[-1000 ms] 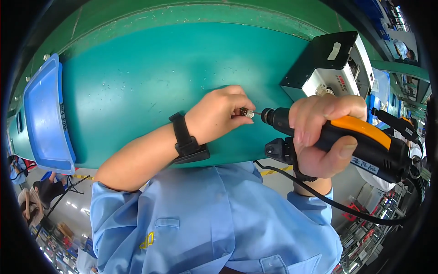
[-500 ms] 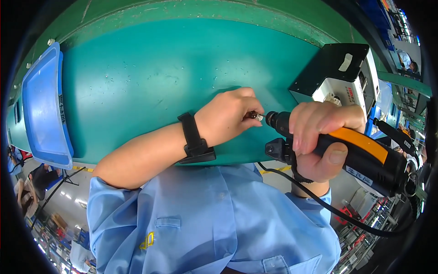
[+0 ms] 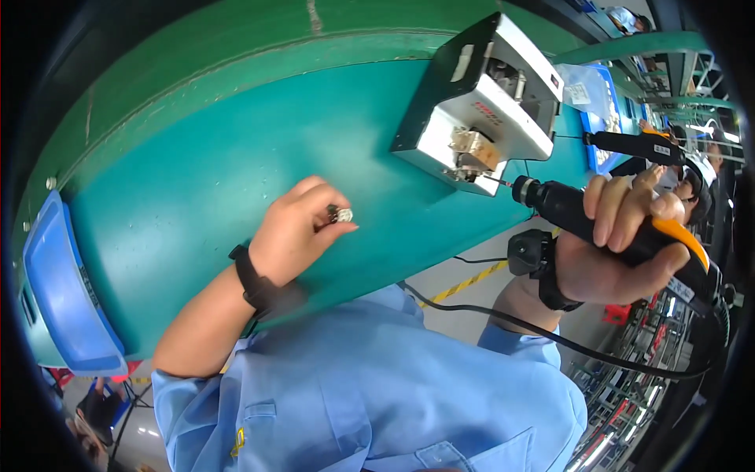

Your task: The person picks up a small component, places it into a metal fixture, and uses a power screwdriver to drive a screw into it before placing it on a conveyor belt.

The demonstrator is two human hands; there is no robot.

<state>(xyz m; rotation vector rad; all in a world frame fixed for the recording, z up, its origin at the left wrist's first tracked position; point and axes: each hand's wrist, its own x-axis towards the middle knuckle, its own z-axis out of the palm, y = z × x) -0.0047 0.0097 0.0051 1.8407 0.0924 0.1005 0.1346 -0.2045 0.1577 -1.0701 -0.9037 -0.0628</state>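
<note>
A small white and dark part [image 3: 344, 214] is pinched between the thumb and fingers of my left hand [image 3: 295, 228], above the green bench mat; the fingers cover most of it. My right hand [image 3: 633, 232] is wrapped round a black electric screwdriver [image 3: 560, 208] with an orange strip. The screwdriver's thin bit points left, its tip at or very close to the metal outlet at the front of a black and silver screw feeder [image 3: 511, 118]. Whether the tip touches a screw there is too small to tell.
At the far left lies a blue tray [image 3: 67, 291]. Beyond the feeder are a blue bin [image 3: 602, 118] with small pale parts and a second black screwdriver [image 3: 637, 147], near another person. A black cable [image 3: 511, 315] hangs across my front below the bench edge.
My right hand has carried the screwdriver away from the small part to the screw feeder. My left hand, still holding the part, has moved left. The view has turned toward the right.
</note>
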